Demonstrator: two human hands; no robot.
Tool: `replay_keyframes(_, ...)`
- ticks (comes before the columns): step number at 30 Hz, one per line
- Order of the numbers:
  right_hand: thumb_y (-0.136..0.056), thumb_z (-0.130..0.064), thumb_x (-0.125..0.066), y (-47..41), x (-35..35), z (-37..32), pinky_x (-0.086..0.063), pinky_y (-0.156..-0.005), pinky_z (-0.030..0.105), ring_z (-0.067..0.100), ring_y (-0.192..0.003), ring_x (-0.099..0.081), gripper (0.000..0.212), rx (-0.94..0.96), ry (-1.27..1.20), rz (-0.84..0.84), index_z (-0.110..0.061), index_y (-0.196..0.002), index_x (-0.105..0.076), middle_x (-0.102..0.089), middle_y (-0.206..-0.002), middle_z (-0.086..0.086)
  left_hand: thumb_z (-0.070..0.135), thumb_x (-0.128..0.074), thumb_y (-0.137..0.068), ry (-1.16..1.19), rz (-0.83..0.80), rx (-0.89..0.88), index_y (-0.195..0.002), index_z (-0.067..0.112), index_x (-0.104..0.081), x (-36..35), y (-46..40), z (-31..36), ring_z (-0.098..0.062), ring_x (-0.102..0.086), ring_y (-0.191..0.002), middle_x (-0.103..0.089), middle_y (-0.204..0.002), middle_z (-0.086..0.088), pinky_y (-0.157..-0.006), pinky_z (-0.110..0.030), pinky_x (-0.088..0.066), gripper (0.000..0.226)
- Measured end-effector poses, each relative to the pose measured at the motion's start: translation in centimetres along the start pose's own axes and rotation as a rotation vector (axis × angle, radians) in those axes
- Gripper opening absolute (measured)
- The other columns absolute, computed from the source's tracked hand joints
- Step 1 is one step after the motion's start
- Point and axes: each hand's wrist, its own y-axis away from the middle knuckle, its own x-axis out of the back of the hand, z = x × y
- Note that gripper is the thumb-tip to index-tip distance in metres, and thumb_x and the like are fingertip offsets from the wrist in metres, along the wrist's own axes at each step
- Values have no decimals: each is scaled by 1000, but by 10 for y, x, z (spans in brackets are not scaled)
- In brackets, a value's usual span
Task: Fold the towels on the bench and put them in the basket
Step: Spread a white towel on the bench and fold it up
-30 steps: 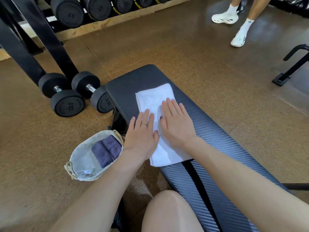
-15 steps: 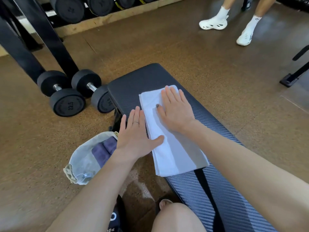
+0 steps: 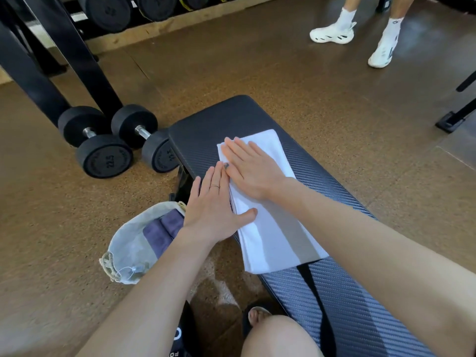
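As seen from the head camera, I observe a white towel (image 3: 273, 228) folded into a long strip and lying lengthwise on the black padded table (image 3: 342, 305). The right hand (image 3: 253, 171) lies flat on the far half of the towel, fingers straight and together, pressing it down without gripping. The left hand (image 3: 213, 207) is likewise released and flat: its fingers rest along the towel's left edge at the rim of the table, while its thumb lies on top of the cloth. A ring shows on one left finger. On the floor (image 3: 334, 104) just left of the table stands a pale fabric basket (image 3: 126, 248), which holds folded dark purple towels (image 3: 162, 228). Two black dumbbells (image 3: 110, 143) marked 22.5 lie on the floor beyond the basket, beside a black rack (image 3: 64, 52). In the far right corner, I note another person's white shoes (image 3: 332, 34).
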Motion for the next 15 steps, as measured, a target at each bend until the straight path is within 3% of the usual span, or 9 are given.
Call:
replay_keyframes(4,-102,-39,-5,8,13,11,-4,-126,39,22,-156,-9,67,-199,-10,241,-8,-160,-18,-17,-167,7,84,-34,-78,22,-29,-6,-160,17,14,1,1,-2,-12,16,-154,17,-168,4,-126,-39,6,117)
replay_keyframes(8,-107,-36,-16,32,1,31,-7,-126,42,20,-156,-6,59,-210,-41,136,-8,-159,-19,-14,-168,4,83,-40,-82,27,-43,10,-160,18,15,3,-1,0,-13,17,-154,19,-168,4,-126,-39,6,116)
replay_keyframes(11,-105,-38,-16,35,4,37,-18,-124,44,21,-153,-17,60,-196,-171,182,-7,-155,-29,-26,-163,5,82,-41,-83,30,-44,10,-160,17,13,5,1,1,-14,14,-155,17,-168,3,-126,-39,5,115)
replay_keyframes(13,-107,-29,-25,46,14,36,-12,-125,34,19,-153,-17,54,-237,-236,285,-7,-157,-27,-26,-165,5,80,-43,-84,36,-40,12,-161,15,11,8,4,2,-17,11,-155,14,-169,1,-126,-39,4,114)
replay_keyframes(15,-105,-21,-33,75,25,31,-16,-119,24,19,-150,-25,52,-233,-288,351,-7,-155,-34,-34,-161,6,73,-44,-89,3,-2,-9,-161,12,6,14,11,6,-23,3,-156,6,-170,-3,-126,-39,1,107)
